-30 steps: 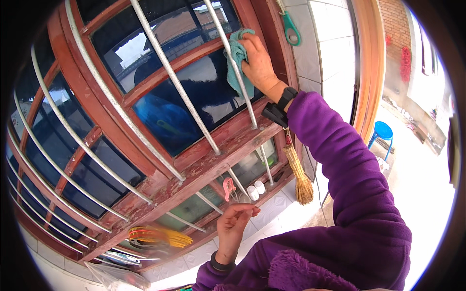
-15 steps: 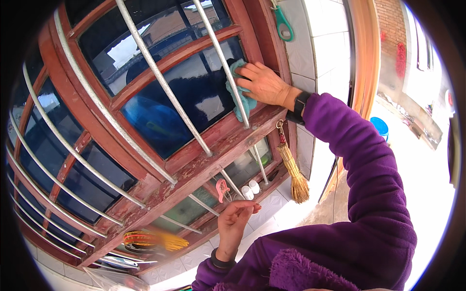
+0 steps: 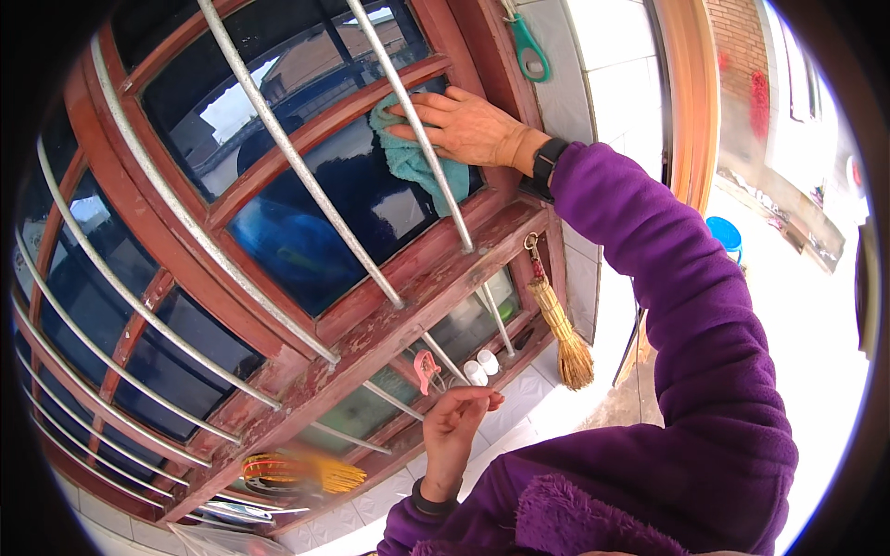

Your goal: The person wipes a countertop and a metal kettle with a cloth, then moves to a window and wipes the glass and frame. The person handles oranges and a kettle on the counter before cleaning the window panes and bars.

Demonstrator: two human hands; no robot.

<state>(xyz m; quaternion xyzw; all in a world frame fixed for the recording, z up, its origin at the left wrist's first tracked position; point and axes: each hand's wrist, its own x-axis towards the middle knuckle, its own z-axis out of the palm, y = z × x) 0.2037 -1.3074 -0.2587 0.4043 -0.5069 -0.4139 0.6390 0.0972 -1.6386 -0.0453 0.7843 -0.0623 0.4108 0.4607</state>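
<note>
My right hand [image 3: 468, 128] reaches between the metal bars and presses a teal cloth [image 3: 408, 153] against the dark window pane [image 3: 343, 204]. Its fingers lie over the cloth, partly behind one bar [image 3: 408, 102]. The cloth spreads across the upper right of the pane, its lower end hanging behind that bar. Below the sill, my left hand [image 3: 451, 431] is raised with its fingers bent together toward the thumb, and nothing shows between them. Close by it are a pink clip [image 3: 426, 369] and two small white bottles [image 3: 476, 372].
A red wooden sill [image 3: 417, 273] with peeling paint runs under the bars. A small straw brush [image 3: 561, 329] hangs at its right end, and a teal-handled tool [image 3: 531, 46] hangs above. A yellow-bristled brush [image 3: 334, 474] is at lower left. A blue bucket [image 3: 725, 238] stands outside at right.
My right hand and the cloth have moved left and slightly up across the pane, and the cloth is more spread out. My left hand keeps nearly the same pose.
</note>
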